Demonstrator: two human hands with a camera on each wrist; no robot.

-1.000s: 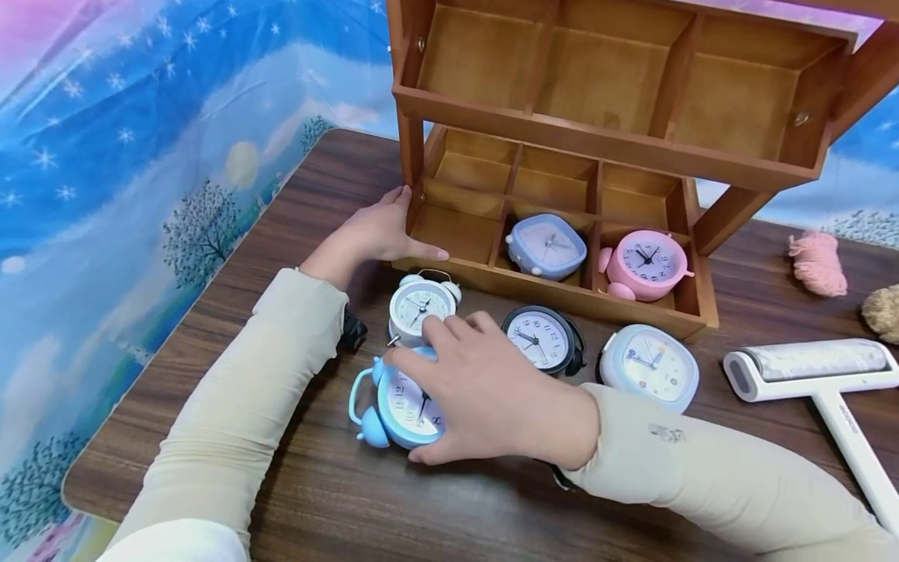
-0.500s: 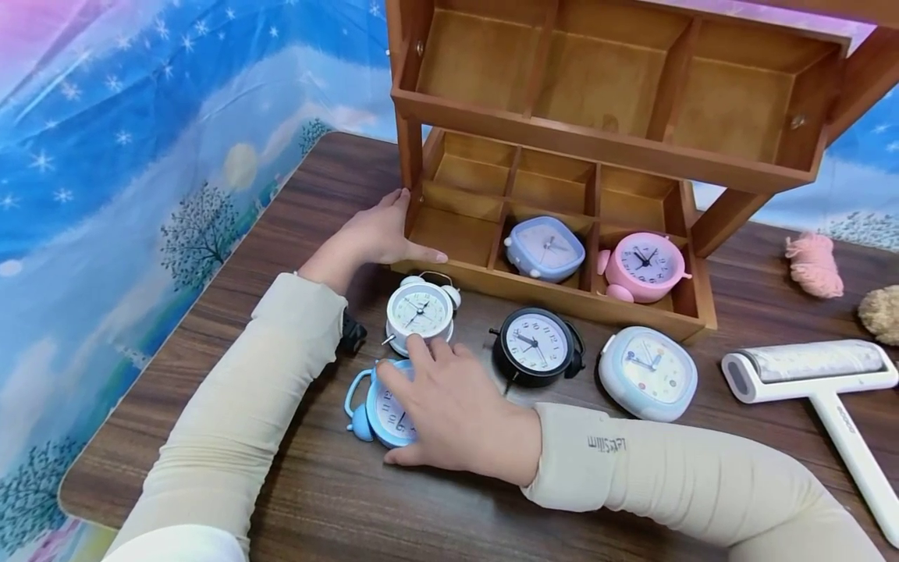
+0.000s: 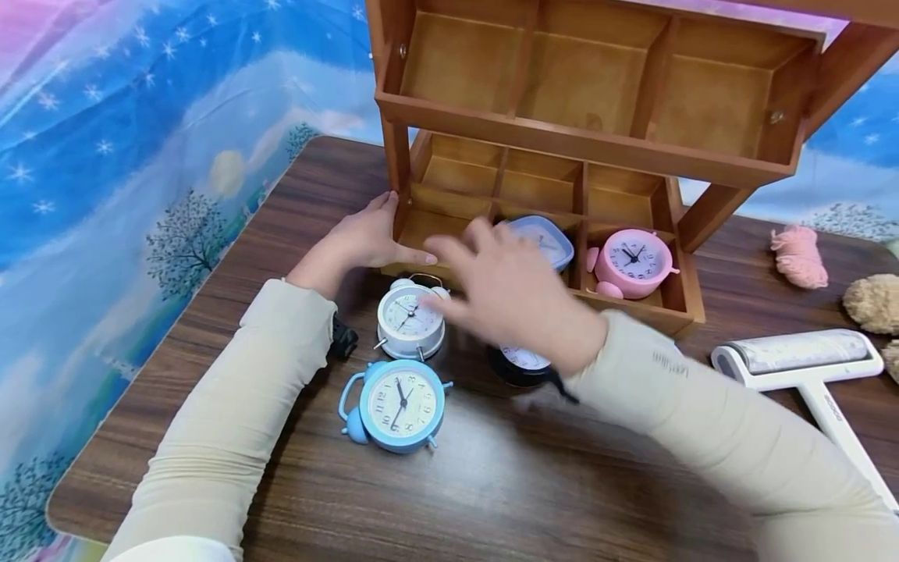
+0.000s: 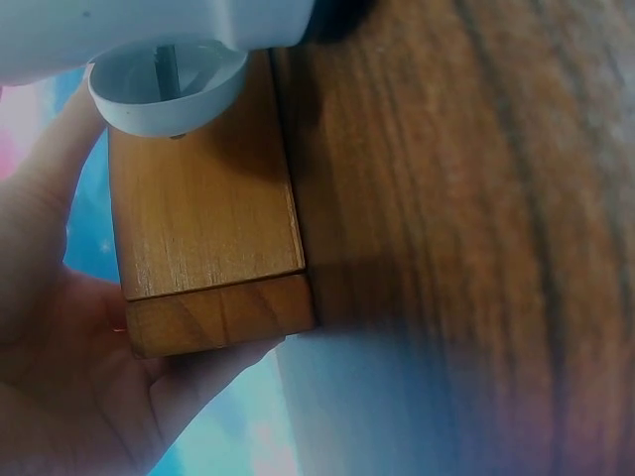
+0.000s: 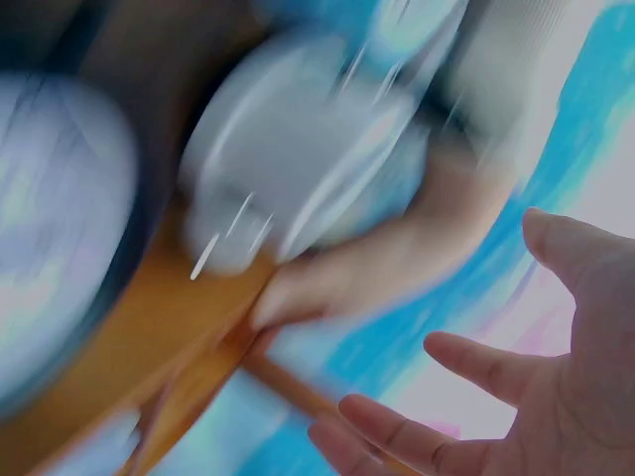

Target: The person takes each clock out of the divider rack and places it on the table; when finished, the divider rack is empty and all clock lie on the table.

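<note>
My left hand [image 3: 361, 238] holds the front left corner of the brown wooden shelf [image 3: 562, 136], thumb along the front edge and fingers at the side. In the left wrist view that hand wraps the shelf's corner [image 4: 208, 218]. My right hand [image 3: 506, 289], blurred, is in the air with spread fingers and nothing in them. Its fingers overlap the white twin-bell alarm clock [image 3: 403, 320], and it partly hides the black alarm clock [image 3: 516, 373] and the lavender-blue clock [image 3: 555, 243] in the shelf. A light blue alarm clock [image 3: 402, 406] lies face up nearer me.
A pink alarm clock [image 3: 635, 264] sits in the lower right compartment. At the right lie a white T-shaped roller tool [image 3: 801, 359], pink yarn [image 3: 801, 256] and beige balls [image 3: 873, 303]. A painted cloth backdrop [image 3: 140, 179] hangs behind the dark wooden table [image 3: 492, 499].
My right hand has let go of the light blue clock and moved up and right toward the shelf. The left hand stays at the shelf corner. The head view has shifted slightly.
</note>
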